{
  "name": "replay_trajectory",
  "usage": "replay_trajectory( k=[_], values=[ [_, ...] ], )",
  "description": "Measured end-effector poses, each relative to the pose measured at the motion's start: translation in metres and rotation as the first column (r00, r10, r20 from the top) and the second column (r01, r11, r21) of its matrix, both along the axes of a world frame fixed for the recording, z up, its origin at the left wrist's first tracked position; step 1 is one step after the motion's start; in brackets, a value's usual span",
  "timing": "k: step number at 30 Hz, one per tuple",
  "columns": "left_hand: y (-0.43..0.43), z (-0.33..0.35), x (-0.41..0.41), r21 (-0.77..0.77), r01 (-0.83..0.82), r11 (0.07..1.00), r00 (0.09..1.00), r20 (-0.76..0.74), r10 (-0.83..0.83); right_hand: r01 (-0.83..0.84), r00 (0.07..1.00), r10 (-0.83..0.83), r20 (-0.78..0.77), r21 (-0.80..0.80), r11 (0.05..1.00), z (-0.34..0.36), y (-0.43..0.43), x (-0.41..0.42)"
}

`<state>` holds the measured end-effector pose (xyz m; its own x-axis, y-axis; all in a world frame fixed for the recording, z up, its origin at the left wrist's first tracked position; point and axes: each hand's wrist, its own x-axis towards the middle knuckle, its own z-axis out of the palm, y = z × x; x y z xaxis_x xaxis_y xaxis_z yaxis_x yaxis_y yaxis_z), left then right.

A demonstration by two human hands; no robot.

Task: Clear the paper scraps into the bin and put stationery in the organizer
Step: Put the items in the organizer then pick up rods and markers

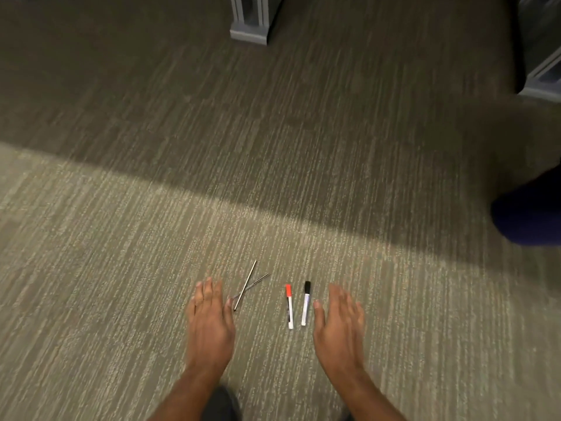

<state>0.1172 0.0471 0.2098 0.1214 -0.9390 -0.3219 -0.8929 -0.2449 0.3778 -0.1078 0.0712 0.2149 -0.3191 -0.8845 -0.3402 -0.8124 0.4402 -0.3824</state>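
- Left hand (209,317): spread flat and holding nothing, palm down over the carpet (121,299), its thumb just beside the lower ends of two thin metal rods (246,284) that lie crossed.
- Right hand (338,319): likewise open and empty, just right of the black-capped marker (306,303).
- Red-capped marker (289,306): lying next to the black-capped one, nearly parallel, both between the hands.
- Progress (a judgement): the stationery is still on the floor, so its collection has not begun; no paper scraps, bin or organizer appear in view, leaving that part unassessable.
- Furniture bases (250,28): far side, well apart.
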Motion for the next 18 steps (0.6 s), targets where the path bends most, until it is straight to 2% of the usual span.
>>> replay_trajectory(
  k=[8, 13, 18],
  values=[
    [0.008, -0.160, 0.001, 0.131, 0.006, 0.991, 0.995, 0.095, -0.018, 0.017, 1.000, -0.016, -0.009, 0.082, 0.997, -0.158, 0.002, 0.021],
    [0.003, -0.214, -0.001, 0.165, -0.038, 0.986, 0.978, 0.208, 0.003, 0.136, 0.983, -0.152, 0.101, 0.156, 0.978, -0.217, 0.004, 0.020],
    [-0.010, -0.243, 0.000, 0.118, -0.032, 0.992, 0.976, 0.218, 0.006, 0.219, 0.959, -0.251, 0.132, 0.221, 0.950, -0.250, -0.001, 0.023]
  ],
)
